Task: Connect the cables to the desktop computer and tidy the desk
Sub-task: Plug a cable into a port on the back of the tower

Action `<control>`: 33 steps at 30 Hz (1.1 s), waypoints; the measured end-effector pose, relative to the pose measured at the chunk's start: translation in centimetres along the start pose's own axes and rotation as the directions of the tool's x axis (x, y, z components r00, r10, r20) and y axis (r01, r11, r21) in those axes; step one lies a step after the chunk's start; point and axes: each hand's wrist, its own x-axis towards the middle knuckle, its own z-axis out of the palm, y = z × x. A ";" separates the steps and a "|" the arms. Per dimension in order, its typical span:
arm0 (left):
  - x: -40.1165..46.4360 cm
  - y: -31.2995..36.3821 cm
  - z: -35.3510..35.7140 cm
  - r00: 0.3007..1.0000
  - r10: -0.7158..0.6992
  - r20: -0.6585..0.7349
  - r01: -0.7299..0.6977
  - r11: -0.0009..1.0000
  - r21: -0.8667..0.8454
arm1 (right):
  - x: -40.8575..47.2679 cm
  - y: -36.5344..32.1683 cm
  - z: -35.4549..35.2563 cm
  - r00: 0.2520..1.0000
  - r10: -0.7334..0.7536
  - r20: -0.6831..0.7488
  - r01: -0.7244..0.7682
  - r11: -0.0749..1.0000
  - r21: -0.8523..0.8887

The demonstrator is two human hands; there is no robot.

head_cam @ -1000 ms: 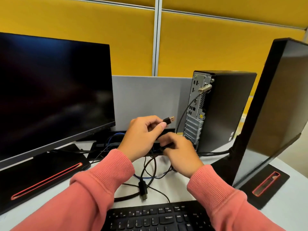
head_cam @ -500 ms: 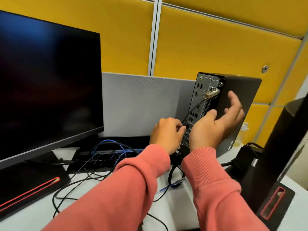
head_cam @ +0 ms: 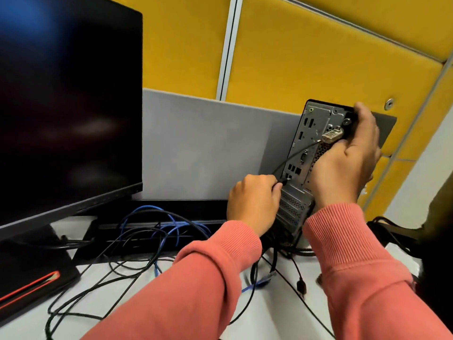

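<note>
right now left hand (head_cam: 252,204) grip pinches a black usb plug (head_cam: 284,182) at the lower ports on the desktop computer (head_cam: 304,153) back panel; right hand (head_cam: 348,163) grips its top edge. plugging step; next needs a straight push w/ pc braced. loose cables (head_cam: 147,241) on desk (head_cam: 269,315).

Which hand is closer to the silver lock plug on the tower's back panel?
Right. The right hand grips the tower beside the silver lock plug; the left hand is lower, at the USB ports.
</note>
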 end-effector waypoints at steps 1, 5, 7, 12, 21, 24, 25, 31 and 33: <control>0.1 0.0 0.1 1.000 0.001 -0.005 -0.001 1.000 0.008 | 0.1 0.0 -0.2 1.000 -0.018 0.007 0.018 1.000 -0.019; 0.1 0.1 -0.1 1.000 0.010 -0.003 -0.010 0.999 0.030 | 0.8 0.5 -0.6 0.997 -0.053 0.052 0.053 0.998 -0.017; 0.3 0.3 -0.3 1.000 0.021 0.003 -0.022 0.999 0.044 | 0.9 0.6 -0.6 0.996 -0.063 0.063 0.063 0.998 0.003; 0.5 0.8 -0.6 0.996 0.086 0.013 -0.087 0.991 0.102 | 1.3 0.1 -0.6 0.998 -0.057 0.029 0.058 0.998 -0.040; 0.8 0.4 -0.6 0.999 0.046 0.012 -0.047 0.994 0.095 | 2.6 0.2 0.1 0.995 -0.096 0.020 0.095 0.995 0.035; 0.9 0.2 -0.6 0.998 0.067 -0.005 -0.067 0.996 0.066 | 2.7 0.9 0.3 0.990 -0.141 0.009 0.139 0.982 0.128; 0.8 0.1 -0.6 0.995 0.095 -0.016 -0.094 0.994 0.047 | 2.8 1.1 0.4 0.989 -0.145 0.003 0.142 0.978 0.154; 0.4 -1.2 0.1 0.919 0.388 -0.069 -0.375 0.915 0.147 | 2.7 1.1 0.5 0.989 -0.146 -0.004 0.144 0.969 0.203; 0.3 -1.5 0.5 0.903 0.420 -0.094 -0.398 0.898 0.188 | 2.7 1.1 0.5 0.990 -0.139 -0.002 0.137 0.970 0.202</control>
